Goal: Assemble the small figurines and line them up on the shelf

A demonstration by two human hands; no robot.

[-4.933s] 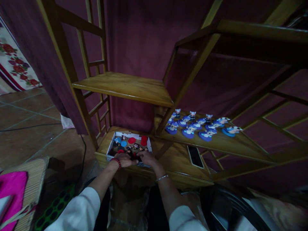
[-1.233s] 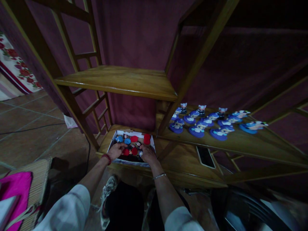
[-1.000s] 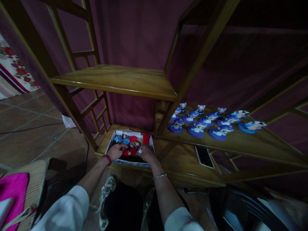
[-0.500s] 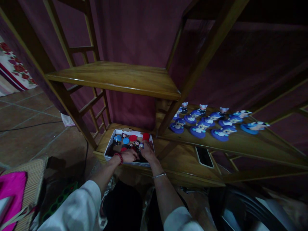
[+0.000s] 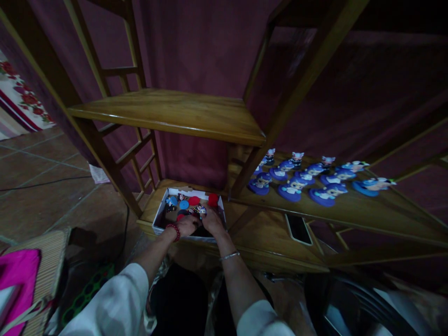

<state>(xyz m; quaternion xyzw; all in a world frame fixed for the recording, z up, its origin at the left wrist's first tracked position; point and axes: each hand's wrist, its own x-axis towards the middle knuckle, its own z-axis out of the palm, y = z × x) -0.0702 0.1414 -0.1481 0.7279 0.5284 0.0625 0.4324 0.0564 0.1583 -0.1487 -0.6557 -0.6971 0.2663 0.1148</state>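
Note:
A shallow white cardboard box [image 5: 160, 217] sits on the low wooden shelf in front of me. Inside lie several small figurines, blue discs [image 5: 184, 204] and red discs [image 5: 194, 200]. My right hand [image 5: 212, 220], with a silver bracelet on its wrist, reaches into the box's right side, its fingers closed on a small figurine [image 5: 202, 211] with a pale blue-and-white head. Beside it, my left hand [image 5: 187, 225], wearing red beads, is over the box's front part with fingers curled. Whatever those fingers hold, if anything, is hidden.
Several purple-based figurines [image 5: 293, 187] stand in rows on the shelf at right. A phone [image 5: 298, 229] lies on the lower shelf. Above the box is a wooden shelf board [image 5: 168, 112], with a slanting post [image 5: 259, 154] to its right. A black round object [image 5: 357, 303] is at lower right.
My right hand has shifted slightly left inside the box, the small figurine moving with it. My left hand has moved slightly left, and the two hands stay close together.

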